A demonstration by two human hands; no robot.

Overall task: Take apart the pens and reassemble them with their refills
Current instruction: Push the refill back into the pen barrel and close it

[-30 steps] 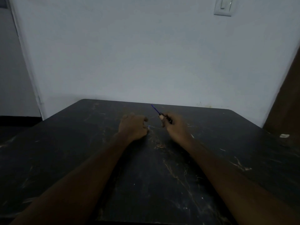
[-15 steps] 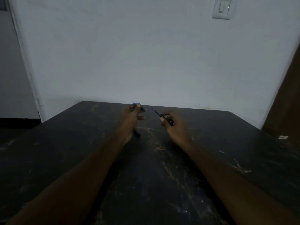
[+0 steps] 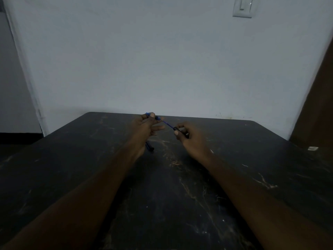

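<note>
My left hand (image 3: 144, 127) pinches a short blue pen barrel (image 3: 157, 118) between thumb and fingers, raised above the dark table (image 3: 90, 177). My right hand (image 3: 189, 138) pinches the dark tip end of a thin blue refill (image 3: 168, 124). The refill's far end points into the open end of the barrel and meets it there. Another dark blue pen (image 3: 150, 146) lies on the table under my left wrist, partly hidden by it.
The table is black with pale scratches and runs up to a white wall. A small white object (image 3: 313, 148) lies near the table's right edge. A brown door stands at the far right, a light switch (image 3: 242, 6) high on the wall.
My left hand lifted the blue barrel off the table and turned it toward the right hand. The refill's end has moved left and now meets the barrel.
</note>
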